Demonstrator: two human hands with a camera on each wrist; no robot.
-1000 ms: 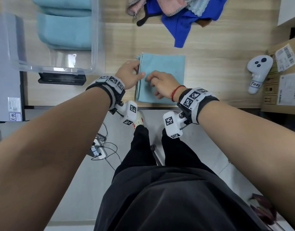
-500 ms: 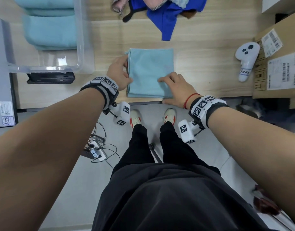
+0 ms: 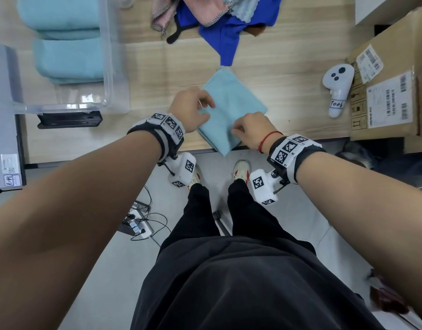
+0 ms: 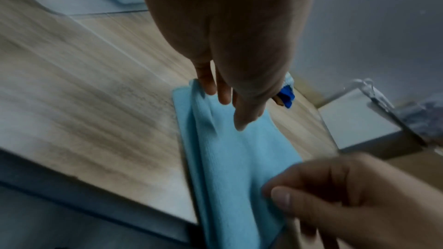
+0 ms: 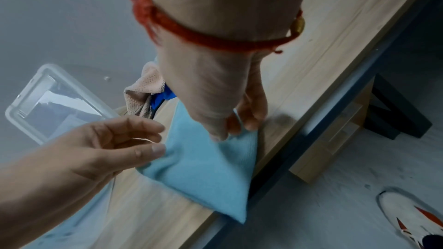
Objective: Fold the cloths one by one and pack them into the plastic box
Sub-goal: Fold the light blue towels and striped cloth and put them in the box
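Lying skewed like a diamond at centre of the head view, folded light blue cloth sits on the wooden table, its lower corner hanging past the near table edge. Left hand at the cloth's left edge, fingers bent; left wrist view shows fingertips curled over the folded edge and thumb lying on top of the cloth, so it pinches that edge. Right hand on the cloth's lower right side; right wrist view shows thumb and fingers closed on the cloth edge, clamped on it. Red string bracelet on right wrist, marker-tagged bands on both wrists.

Clear plastic box at upper left of the head frame, on the table, well apart from the cloth; two folded light blue cloths inside it. Pile of unfolded cloths at top centre: pink, pale blue and bright blue pieces, the blue one's tip just above the folded cloth's top corner, touching or not I cannot tell. White controller at right, beside a cardboard box with labels. Black flat device below the plastic box. Lower frame: person's black clothing, shoes, a power strip with cables on the floor.
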